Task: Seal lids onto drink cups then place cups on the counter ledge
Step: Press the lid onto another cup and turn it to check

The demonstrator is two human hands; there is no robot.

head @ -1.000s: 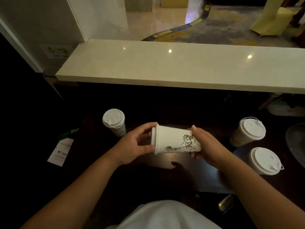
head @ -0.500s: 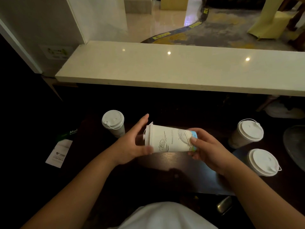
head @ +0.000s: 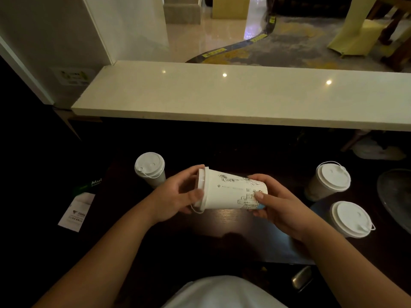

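Observation:
A white paper cup (head: 231,191) with line drawings lies sideways in both hands above the dark worktop, its white lid (head: 202,188) pointing left. My left hand (head: 178,196) wraps the lid end, thumb on the rim. My right hand (head: 278,203) grips the cup's base. Three lidded cups stand on the worktop: one at the left (head: 150,168), one at the right (head: 331,180), one nearer at the right (head: 350,218). The pale stone counter ledge (head: 244,96) runs across above, bare.
A white card (head: 76,212) and a dark green packet (head: 89,185) lie at the left on the dark worktop (head: 233,221). A glass dish (head: 395,196) sits at the far right edge. A metal handle (head: 301,277) shows near my body.
The cup has turned about its long axis in my hands, showing a different drawing. My left fingers have closed around the lid end again after spreading wide.

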